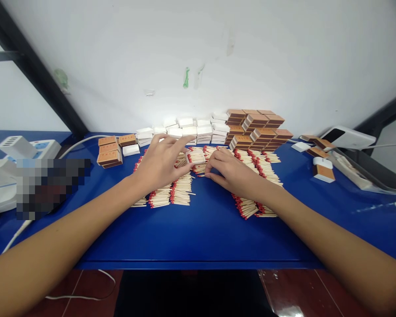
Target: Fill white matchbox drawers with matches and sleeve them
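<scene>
My left hand (163, 160) grips a small white matchbox tray (200, 161) between thumb and fingers; red-headed matches lie in the tray. Just right of it, my right hand (229, 169) is closed, its fingertips curled together low over the matches; what they hold, if anything, is hidden. Loose matches lie in rows under and beside my left hand, in a left pile (180, 196). A right pile (247, 207) spreads out beneath my right hand and wrist.
White matchbox trays (188, 131) are stacked along the wall, beside a stack of brown matchboxes (259, 127). More matchboxes (108, 152) stand at left. A power strip (36, 152) is far left; a white device (348, 134) and a boxed item (323, 171) lie right on the blue table (198, 237).
</scene>
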The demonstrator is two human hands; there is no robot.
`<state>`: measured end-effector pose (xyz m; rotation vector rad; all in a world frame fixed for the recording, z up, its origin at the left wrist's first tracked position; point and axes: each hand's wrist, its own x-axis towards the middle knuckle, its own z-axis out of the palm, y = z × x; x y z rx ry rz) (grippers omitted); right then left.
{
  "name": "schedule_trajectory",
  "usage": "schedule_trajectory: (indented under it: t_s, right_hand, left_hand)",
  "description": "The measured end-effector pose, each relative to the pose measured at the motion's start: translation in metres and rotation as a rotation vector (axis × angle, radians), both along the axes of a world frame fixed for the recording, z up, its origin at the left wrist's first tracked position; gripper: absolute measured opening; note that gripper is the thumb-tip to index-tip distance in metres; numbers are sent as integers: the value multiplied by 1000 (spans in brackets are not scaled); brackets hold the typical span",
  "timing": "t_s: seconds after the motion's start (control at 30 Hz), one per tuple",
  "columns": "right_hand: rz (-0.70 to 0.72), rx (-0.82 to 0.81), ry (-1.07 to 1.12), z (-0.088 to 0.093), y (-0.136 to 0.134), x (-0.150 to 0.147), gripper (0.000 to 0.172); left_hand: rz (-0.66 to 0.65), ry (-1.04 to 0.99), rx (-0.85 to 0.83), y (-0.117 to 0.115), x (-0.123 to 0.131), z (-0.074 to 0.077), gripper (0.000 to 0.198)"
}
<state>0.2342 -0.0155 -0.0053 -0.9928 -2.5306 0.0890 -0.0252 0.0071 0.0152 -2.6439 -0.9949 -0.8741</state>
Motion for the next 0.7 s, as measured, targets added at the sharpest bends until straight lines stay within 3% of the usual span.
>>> schedule_trajectory:
  t_s: [0.17, 0.33, 0.7]
  right_hand:
    - [-22, 33, 41, 7, -4, 2, 12]
    - [-67, 163, 113, 13, -7, 0, 9]
    - [-76, 256, 94, 9, -8, -6, 11]
  left_hand:
    - [-1, 24, 5, 2, -2, -4, 58]
    - [-95, 32, -22, -4, 3, -5, 59]
    - [-150, 6, -72, -17, 12, -4, 56]
